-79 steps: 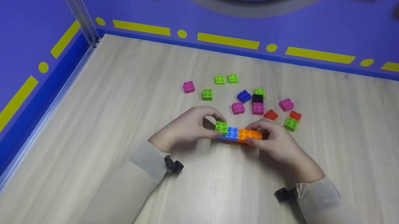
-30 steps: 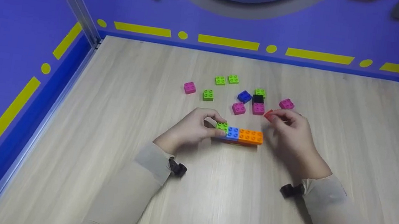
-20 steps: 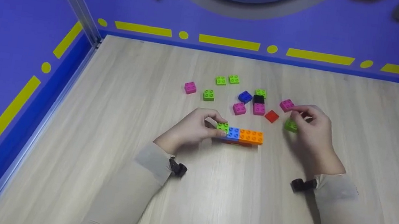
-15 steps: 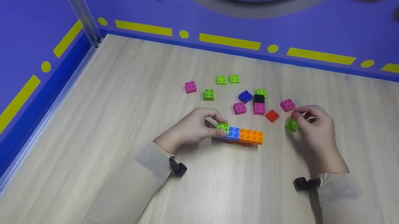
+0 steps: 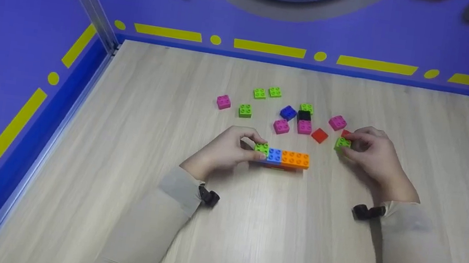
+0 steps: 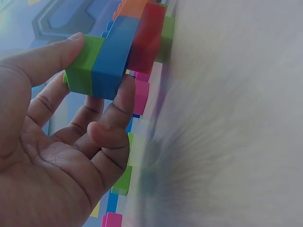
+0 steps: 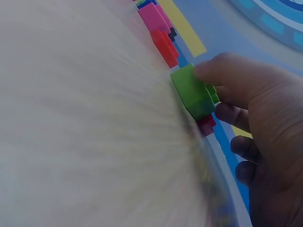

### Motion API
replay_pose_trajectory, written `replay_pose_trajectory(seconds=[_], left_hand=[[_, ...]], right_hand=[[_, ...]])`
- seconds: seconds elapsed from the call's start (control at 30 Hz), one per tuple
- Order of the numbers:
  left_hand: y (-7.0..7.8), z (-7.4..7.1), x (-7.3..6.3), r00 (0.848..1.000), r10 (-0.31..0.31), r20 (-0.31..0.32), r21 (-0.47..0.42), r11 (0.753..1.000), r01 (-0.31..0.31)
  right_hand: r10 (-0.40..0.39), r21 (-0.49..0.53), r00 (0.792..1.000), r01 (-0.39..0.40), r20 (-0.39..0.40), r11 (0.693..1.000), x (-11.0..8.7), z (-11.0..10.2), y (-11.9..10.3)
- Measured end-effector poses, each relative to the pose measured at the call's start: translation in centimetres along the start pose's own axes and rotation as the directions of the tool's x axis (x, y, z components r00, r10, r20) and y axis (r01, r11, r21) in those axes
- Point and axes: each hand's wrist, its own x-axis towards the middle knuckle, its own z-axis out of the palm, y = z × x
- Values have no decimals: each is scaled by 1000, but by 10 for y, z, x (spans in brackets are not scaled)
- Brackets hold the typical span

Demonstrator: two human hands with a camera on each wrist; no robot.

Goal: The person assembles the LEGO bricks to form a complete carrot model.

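Left hand (image 5: 230, 149) is pinching the end green brick (image 5: 262, 148), probably steadying the joined row (image 5: 295, 159) extending rightward from its fingertips. Right hand (image 5: 375, 161) is gripping the loose green brick (image 5: 341, 144); red piece (image 5: 345, 132) is lying just beyond it.

Beige slvs (image 5: 143, 223) — blk cams (image 5: 210, 197), prob.
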Motion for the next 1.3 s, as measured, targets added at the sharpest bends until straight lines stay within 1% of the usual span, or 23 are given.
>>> replay_pose_trajectory(seconds=[0.13,0.23,0.4,0.57,0.77,0.87,1.03,1.17,1.3], left_hand=[[0,0,0,1000,5,1,3,1000,-5],[0,1,-1,1000,8,1,3,1000,-8],[0,1,-1,1000,0,4,7,1000,0],[0,1,-1,1000,3,7,2,1000,-3],[0,1,-1,1000,11,7,2,1000,-11],[1,1,-1,1000,9,8,5,1000,-9],[1,0,-1,1000,4,8,10,1000,-4],[1,0,0,1000,-2,4,13,1000,2],[0,0,-1,1000,-8,3,14,1000,8]], right_hand=[[1,-24,1000,-1,14,1000,0,0,-1],[10,-22,1000,-10,16,1000,0,0,-1],[32,17,999,-33,13,999,-2,1,-2],[25,81,1000,-25,-4,996,-3,2,-6],[42,132,999,-44,18,990,-5,3,-15],[25,183,999,-31,35,983,-5,5,-20],[-28,267,998,14,50,964,-4,10,-28],[-64,302,997,47,48,952,-3,15,-33],[-103,347,993,78,54,934,-4,20,-37]])
